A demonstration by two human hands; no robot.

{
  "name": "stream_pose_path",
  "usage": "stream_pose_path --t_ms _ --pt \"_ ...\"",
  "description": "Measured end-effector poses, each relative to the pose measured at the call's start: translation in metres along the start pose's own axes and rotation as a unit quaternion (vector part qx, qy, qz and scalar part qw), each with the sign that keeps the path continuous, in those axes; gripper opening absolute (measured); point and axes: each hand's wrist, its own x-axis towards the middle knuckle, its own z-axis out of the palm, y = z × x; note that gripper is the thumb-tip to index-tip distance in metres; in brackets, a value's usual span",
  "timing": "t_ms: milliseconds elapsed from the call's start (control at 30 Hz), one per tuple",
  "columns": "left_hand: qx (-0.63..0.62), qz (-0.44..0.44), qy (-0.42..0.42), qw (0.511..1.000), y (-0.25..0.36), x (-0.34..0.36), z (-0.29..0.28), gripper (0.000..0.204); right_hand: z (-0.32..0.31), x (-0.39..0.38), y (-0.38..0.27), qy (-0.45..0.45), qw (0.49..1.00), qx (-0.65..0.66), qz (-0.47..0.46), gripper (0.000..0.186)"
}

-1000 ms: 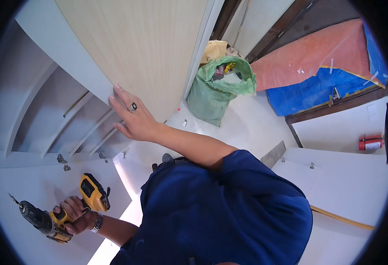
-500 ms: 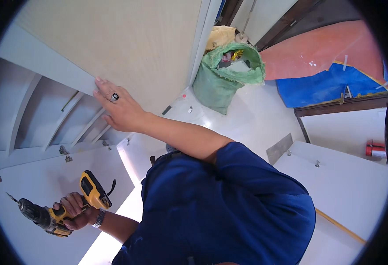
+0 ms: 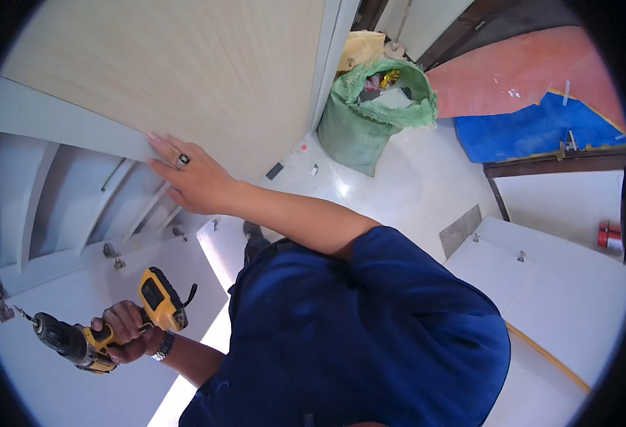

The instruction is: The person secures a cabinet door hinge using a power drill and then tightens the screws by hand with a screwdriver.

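My left hand (image 3: 122, 333), wearing a metal watch, grips a yellow and black cordless drill (image 3: 162, 299) fitted with a bit, beside the white cabinet's lower panel (image 3: 49, 384). My right hand (image 3: 192, 178) is reaching across with fingers stretched out and a ring on one; its fingertips rest on the white lower edge of a pale wood-grain panel (image 3: 185, 71). Below that edge are white open compartments (image 3: 71, 192) with curved-looking dividers, and metal hinges (image 3: 113, 256) run along their near side.
A green woven sack (image 3: 355, 135) of scraps stands on the white floor beside a yellowish sack (image 3: 359, 46). Pink sheeting (image 3: 498, 71) and blue sheeting (image 3: 512, 135) cover the back right, near a red extinguisher (image 3: 608, 235). White panels with hinges (image 3: 562, 299) are at the right.
The panel's edge and my right hand have shifted leftward in the picture, while the sack has shifted up and right. The drill stays in my left hand. A dark shoe shows more now.
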Motion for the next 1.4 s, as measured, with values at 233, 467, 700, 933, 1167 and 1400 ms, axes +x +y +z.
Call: stream_pose_path --t_ms 233,467,700,933,1167,1400 --pt "-0.058 -0.055 -0.069 0.994 -0.025 0.060 -0.074 0.048 0.021 0.013 0.013 0.024 0.999 -0.027 -0.005 0.057" --pt "-0.114 -0.106 -0.127 0.980 -0.032 0.100 -0.135 0.045 0.034 0.020 -0.008 0.061 0.991 -0.108 0.052 0.062" --pt "-0.175 -0.168 -0.158 0.957 -0.043 0.110 -0.165 0.047 0.046 0.031 -0.018 0.055 0.983 -0.149 0.091 0.059" --pt "-0.152 -0.193 -0.255 0.935 -0.055 0.120 -0.186 0.045 0.044 0.034 -0.024 0.069 0.980 -0.138 0.123 0.055" --pt "-0.147 -0.217 -0.259 0.930 -0.059 0.124 -0.190 0.042 0.033 0.034 -0.009 0.132 0.973 -0.102 0.157 0.054" --pt "-0.126 -0.240 -0.244 0.931 -0.054 0.119 -0.192 0.039 -0.085 0.062 0.111 0.376 0.841 0.160 0.355 0.080"
